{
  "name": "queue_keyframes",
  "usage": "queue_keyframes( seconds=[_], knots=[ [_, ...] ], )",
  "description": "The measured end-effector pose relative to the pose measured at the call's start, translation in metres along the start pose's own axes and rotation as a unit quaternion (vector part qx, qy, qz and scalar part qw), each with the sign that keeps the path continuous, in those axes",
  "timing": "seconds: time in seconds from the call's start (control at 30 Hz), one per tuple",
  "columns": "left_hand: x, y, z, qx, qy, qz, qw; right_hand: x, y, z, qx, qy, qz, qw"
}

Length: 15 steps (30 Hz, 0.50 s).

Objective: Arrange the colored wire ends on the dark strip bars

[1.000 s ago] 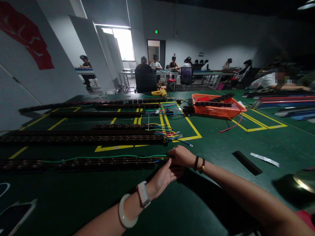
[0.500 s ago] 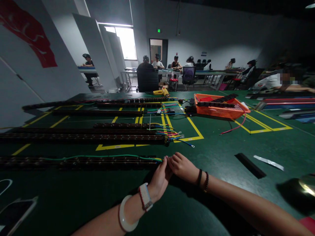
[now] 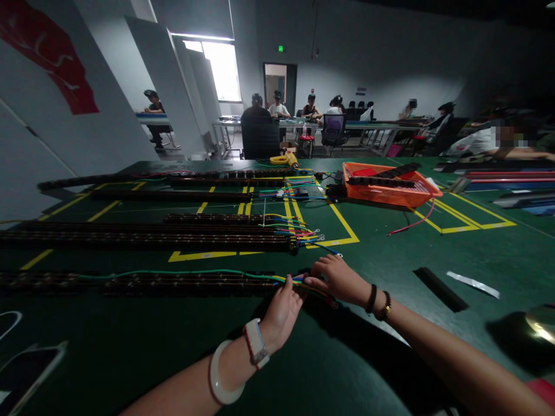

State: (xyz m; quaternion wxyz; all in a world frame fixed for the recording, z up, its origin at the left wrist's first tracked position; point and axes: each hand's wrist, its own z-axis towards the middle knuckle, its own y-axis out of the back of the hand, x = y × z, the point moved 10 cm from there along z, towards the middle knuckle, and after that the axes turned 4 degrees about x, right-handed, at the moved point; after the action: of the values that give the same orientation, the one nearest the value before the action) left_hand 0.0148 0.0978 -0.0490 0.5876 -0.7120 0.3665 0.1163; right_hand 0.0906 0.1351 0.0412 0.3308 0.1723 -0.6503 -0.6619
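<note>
A long dark cable chain (image 3: pixel 186 282) lies across the near part of the bench, with a green wire (image 3: pixel 173 271) along its top. Coloured wires (image 3: pixel 299 279) come out of its right end. My left hand (image 3: pixel 282 312), with a watch and a pale bangle on the wrist, pinches these wires close to the chain end. Just to the right, my right hand (image 3: pixel 338 278) has its fingers closed round the same bundle. Loose wire ends (image 3: pixel 332 301) show below my right hand. The palm sides and part of the bundle are hidden.
More dark cable chains (image 3: pixel 143 238) lie behind. An orange basket (image 3: pixel 381 193) holds black chain pieces; a yellow heat gun (image 3: pixel 285 159) lies farther back. At right are a black strip (image 3: pixel 440 289) and a white strip (image 3: pixel 472 284). People (image 3: pixel 333 118) sit at far tables.
My right hand has moved to the right, away from my left hand, along the wires. The coloured wires between the hands now show. My left hand has stayed nearly in place.
</note>
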Motion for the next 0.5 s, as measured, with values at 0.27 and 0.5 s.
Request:
queue_keyframes(
  seconds=[0.27,0.5],
  knots=[
    [0.001,-0.006,-0.002,0.029,0.014,0.005,0.999,0.006,-0.030,-0.002,0.091,-0.002,0.122,0.988],
    [-0.004,-0.013,-0.002,0.056,-0.010,0.019,0.998,0.021,-0.026,-0.007,0.052,0.015,-0.077,0.996]
  ],
)
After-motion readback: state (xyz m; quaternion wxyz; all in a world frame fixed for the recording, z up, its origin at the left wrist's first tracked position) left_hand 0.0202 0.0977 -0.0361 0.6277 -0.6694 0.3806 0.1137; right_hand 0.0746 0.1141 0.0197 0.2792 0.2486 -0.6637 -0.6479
